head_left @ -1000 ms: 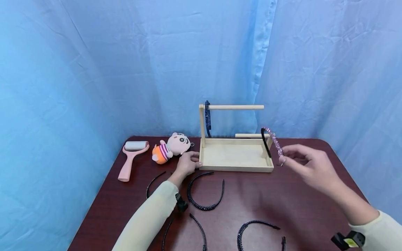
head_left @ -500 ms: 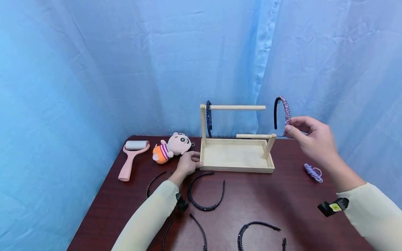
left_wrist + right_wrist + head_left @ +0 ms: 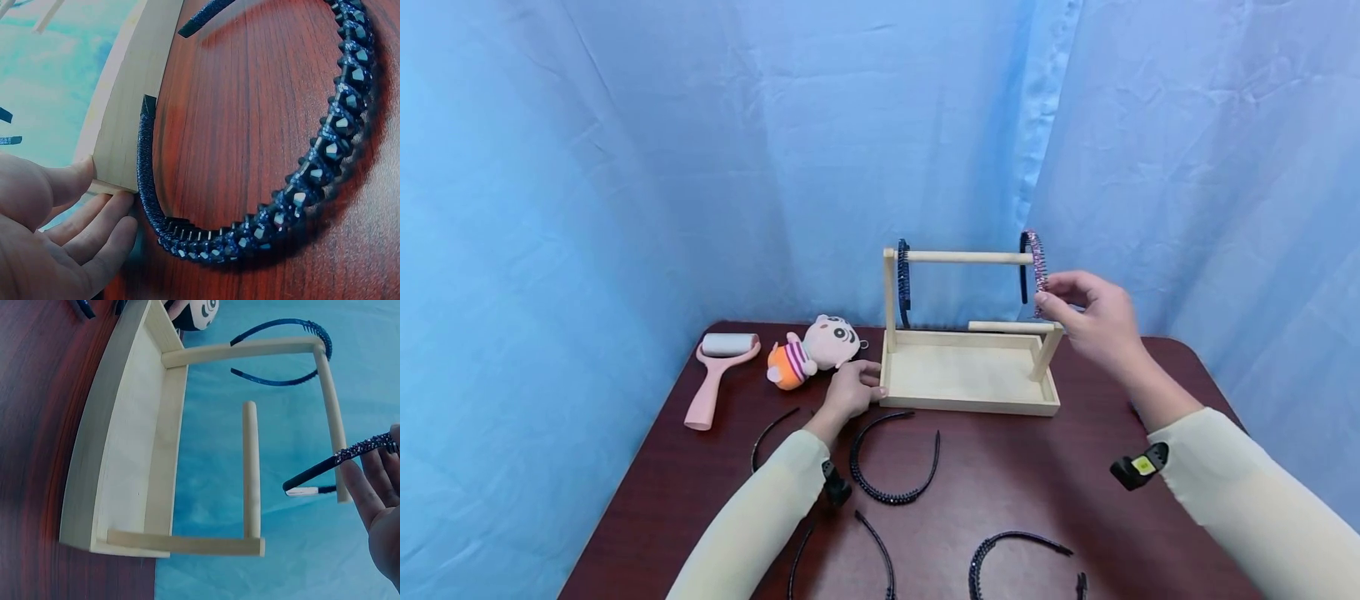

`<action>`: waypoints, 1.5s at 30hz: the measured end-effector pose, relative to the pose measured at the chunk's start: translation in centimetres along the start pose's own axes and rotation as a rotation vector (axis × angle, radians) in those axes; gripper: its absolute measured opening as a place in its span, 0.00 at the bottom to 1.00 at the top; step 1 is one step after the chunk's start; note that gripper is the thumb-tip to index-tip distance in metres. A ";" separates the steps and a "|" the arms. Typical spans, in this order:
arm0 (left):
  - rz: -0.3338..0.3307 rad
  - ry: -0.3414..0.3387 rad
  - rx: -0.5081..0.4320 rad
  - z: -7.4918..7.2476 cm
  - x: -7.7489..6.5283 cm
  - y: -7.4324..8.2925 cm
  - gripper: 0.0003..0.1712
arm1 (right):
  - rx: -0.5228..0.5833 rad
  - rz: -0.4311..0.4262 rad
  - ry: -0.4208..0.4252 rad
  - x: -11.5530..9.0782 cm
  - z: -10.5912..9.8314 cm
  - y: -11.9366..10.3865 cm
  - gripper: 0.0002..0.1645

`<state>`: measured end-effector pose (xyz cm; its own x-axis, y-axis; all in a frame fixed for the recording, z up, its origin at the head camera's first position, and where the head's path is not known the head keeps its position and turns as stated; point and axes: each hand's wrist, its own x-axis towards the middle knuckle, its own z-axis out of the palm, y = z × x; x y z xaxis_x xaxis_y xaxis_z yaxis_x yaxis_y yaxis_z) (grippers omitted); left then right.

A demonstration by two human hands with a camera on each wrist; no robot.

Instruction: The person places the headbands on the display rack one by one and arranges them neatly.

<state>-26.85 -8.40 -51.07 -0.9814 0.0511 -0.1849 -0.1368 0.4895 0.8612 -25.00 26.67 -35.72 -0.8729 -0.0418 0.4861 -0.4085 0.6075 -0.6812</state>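
My right hand (image 3: 1093, 312) pinches a pink beaded headband (image 3: 1039, 265) by one side, with its arch up at the free end of the upper rod (image 3: 962, 257). Seen from the right wrist, the black leg (image 3: 309, 472) of this headband and its beaded side lie on opposite sides of the rod's tip. A navy headband (image 3: 904, 279) hangs on that rod close to the upright post. At the front left corner of the wooden stand (image 3: 970, 407), my left hand (image 3: 850, 390) grips the tray, its thumb on one face and fingers on another.
Several dark headbands lie on the table, including a beaded one (image 3: 887, 499) before the stand and another (image 3: 976, 567) at the front. Left of the stand are a plush toy (image 3: 808, 354) and a pink lint roller (image 3: 706, 396). A shorter lower rod (image 3: 1007, 327) juts leftward.
My right hand has lifted the pink headband from beside the tray's right end, then carried it left to the upper rod's tip. The left hand stays on the stand's corner.
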 end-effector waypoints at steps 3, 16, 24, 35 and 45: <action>0.000 0.001 0.001 0.1 0.0 0.0 0.26 | 0.040 0.006 -0.029 0.3 0.8 -0.2 0.13; -0.008 0.007 0.024 0.2 0.5 0.3 0.25 | 0.107 -0.009 -0.156 2.2 5.7 -2.1 0.16; -0.002 0.011 0.041 0.1 0.4 0.3 0.25 | 0.149 0.019 -0.198 3.3 9.3 -3.6 0.16; 0.009 0.018 0.048 -0.1 0.4 0.0 0.25 | 0.308 0.083 -0.212 4.2 13.0 -2.9 0.15; 0.006 0.004 0.035 -0.1 0.3 -0.2 0.25 | 0.371 0.140 -0.208 4.2 14.6 -2.1 0.15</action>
<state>-27.12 -8.60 -51.20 -0.9827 0.0507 -0.1784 -0.1266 0.5195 0.8450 -31.68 13.65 -40.21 -0.9462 -0.1611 0.2806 -0.3174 0.2942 -0.9015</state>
